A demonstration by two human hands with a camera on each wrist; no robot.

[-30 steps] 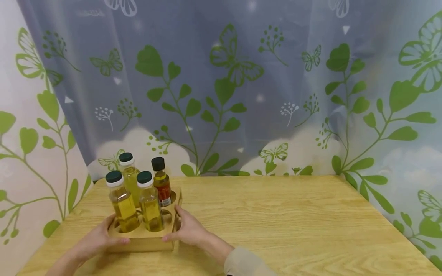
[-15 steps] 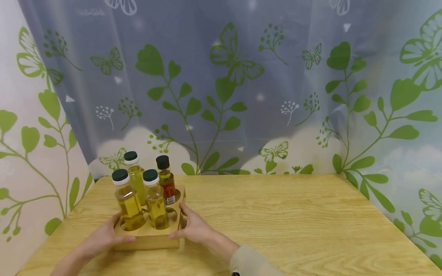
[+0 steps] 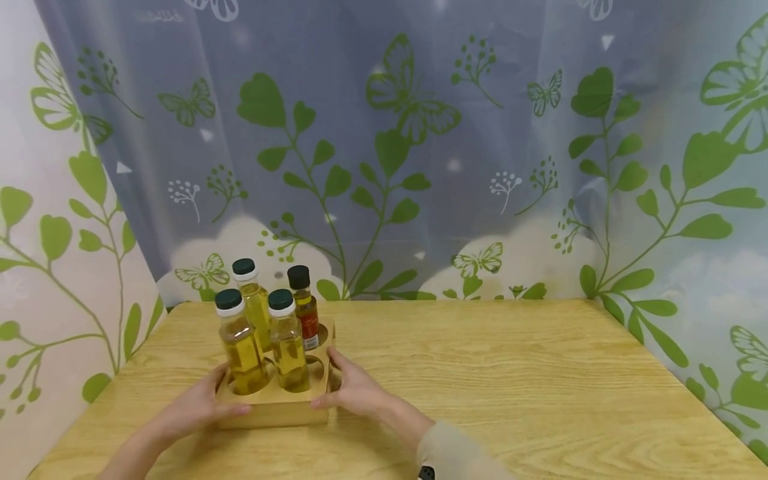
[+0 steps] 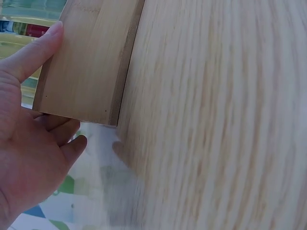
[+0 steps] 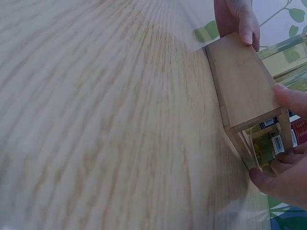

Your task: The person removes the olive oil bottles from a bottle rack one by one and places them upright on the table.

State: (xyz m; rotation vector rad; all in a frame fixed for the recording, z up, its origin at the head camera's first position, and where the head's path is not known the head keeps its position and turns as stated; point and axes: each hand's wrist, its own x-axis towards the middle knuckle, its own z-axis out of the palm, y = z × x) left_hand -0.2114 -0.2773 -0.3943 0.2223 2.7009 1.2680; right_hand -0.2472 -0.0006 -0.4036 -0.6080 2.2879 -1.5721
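Note:
A light wooden bottle holder (image 3: 273,415) with round holes is gripped from both sides at the left of the table. My left hand (image 3: 198,403) holds its left end, thumb along the front face; in the left wrist view the fingers curl beneath that end. At the right end, my right hand (image 3: 357,390) grips with the thumb at the front corner; the right wrist view shows fingers at the open side (image 5: 266,139). Three bottles of yellow oil (image 3: 291,357) with dark green caps stand in the holder, beside a smaller dark-capped bottle (image 3: 309,320) with a red label.
The wood-grain table (image 3: 510,387) stretches away to the right of the holder. Behind it hangs a blue-grey curtain (image 3: 456,187) printed with green leaves and butterflies. A dark wristband (image 3: 427,473) shows at the right sleeve (image 3: 459,453).
Both hands have moved the holder with its bottles to the right and slightly away from me. The grip looks the same throughout.

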